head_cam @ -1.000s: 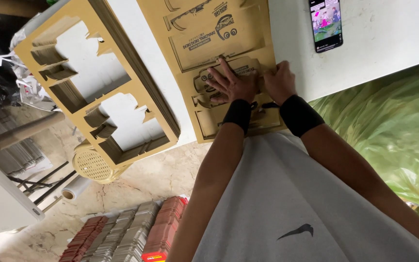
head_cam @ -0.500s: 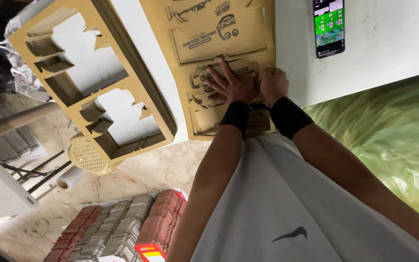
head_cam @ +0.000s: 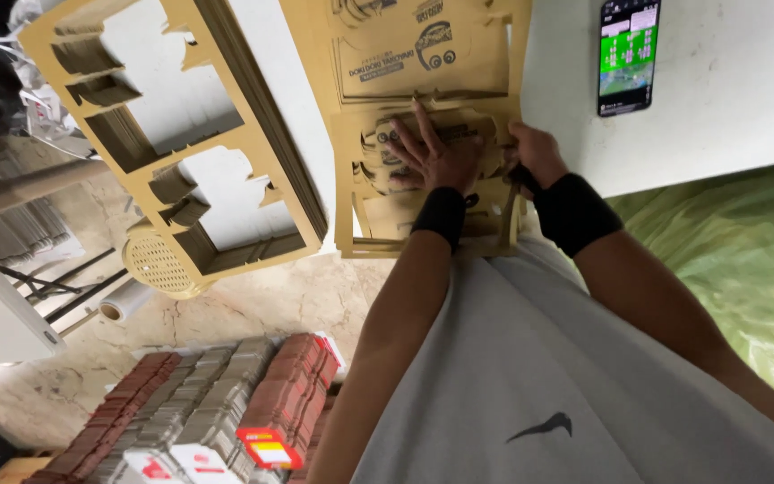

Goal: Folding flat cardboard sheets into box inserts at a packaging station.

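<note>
Currently: left hand (head_cam: pixel 436 157) has fingers (head_cam: pixel 405 148) spread flat, released, palm pressing down on the printed die-cut cardboard sheet (head_cam: pixel 423 54). Nothing gripped there, just contact on the lower panel of the sheet. Right hand (head_cam: pixel 535 154) sits at the sheet's right edge with fingers curled over it; looks like it pinches the edge, but the fingertips are hidden, so the exact grip can't be confirmed. Both wrists wear black wristbands (head_cam: pixel 441 215).

The sheet is tan, with dark print and cut-out shapes, lying on top of a stack of like sheets at the near edge of the white table (head_cam: pixel 727 116). Its lower end overhangs the table edge, just in front of the person's grey shirt (head_cam: pixel 530 376).

To the left, touching or just beside that stack: a thick pile of cardboard frames (head_cam: pixel 217 179) with the shapes already punched out, tilted across the table corner. Below it, a round beige perforated stool or basket (head_cam: pixel 159 264) on the marble floor (head_cam: pixel 253 305), and a roll of clear film (head_cam: pixel 123 305) near it.

On the table, well right of the hands: a smartphone (head_cam: pixel 627 56), screen lit green.

Floor, lower left: rows of folded cartons (head_cam: pixel 208 403), red-brown and grey, packed edge-on. Right side: green plastic sheeting (head_cam: pixel 736 260) under the table edge.
</note>
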